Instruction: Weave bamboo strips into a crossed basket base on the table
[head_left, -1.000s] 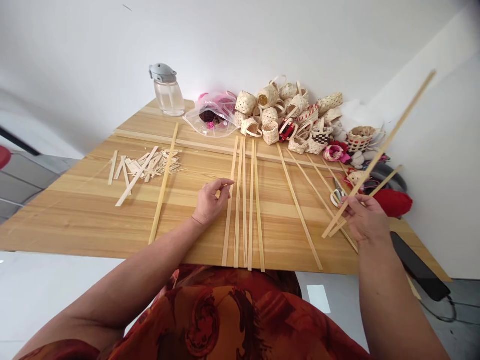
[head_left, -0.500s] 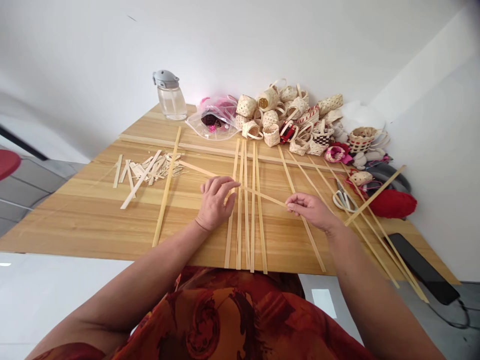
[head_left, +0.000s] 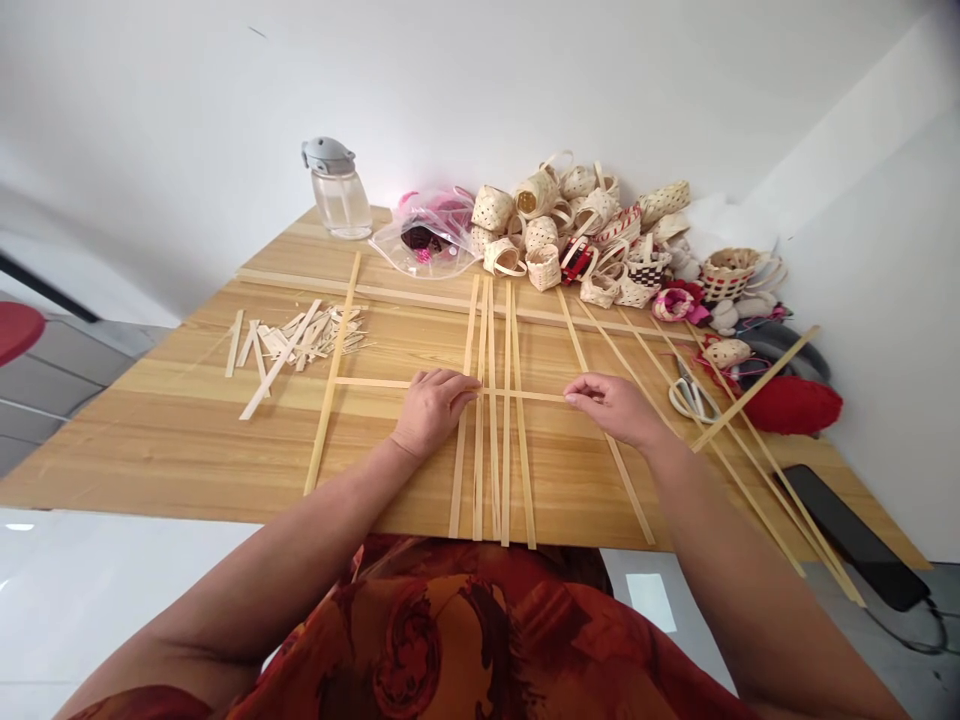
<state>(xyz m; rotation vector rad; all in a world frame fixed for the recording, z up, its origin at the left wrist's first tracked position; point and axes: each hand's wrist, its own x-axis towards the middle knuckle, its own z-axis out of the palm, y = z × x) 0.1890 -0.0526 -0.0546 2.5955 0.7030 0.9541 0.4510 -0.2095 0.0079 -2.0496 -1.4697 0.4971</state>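
A thin pale bamboo strip (head_left: 375,383) runs nearly level from side to side, crossing several upright bamboo strips (head_left: 505,470) laid side by side on the table. My left hand (head_left: 433,410) is closed on the crosswise strip just left of the upright group, thumb and fingertips together. At the strip's right end, my right hand (head_left: 611,405) pinches it between thumb and fingers. A single strip (head_left: 330,400) stands apart on the left, and the crosswise strip's left end meets it. Another lone strip (head_left: 626,490) passes beneath my right hand.
Bamboo scraps (head_left: 311,340) lie at the left. Behind are a water bottle (head_left: 341,200), a plastic bag (head_left: 427,240) and a heap of small woven baskets (head_left: 544,235). To the right are scissors (head_left: 694,398), red yarn (head_left: 787,405), a phone (head_left: 851,535) and more slanting strips.
The crosswise strip has swung from a slant to almost level; its left end came nearer me and its right end rose slightly. My right hand shifted a little away and left.
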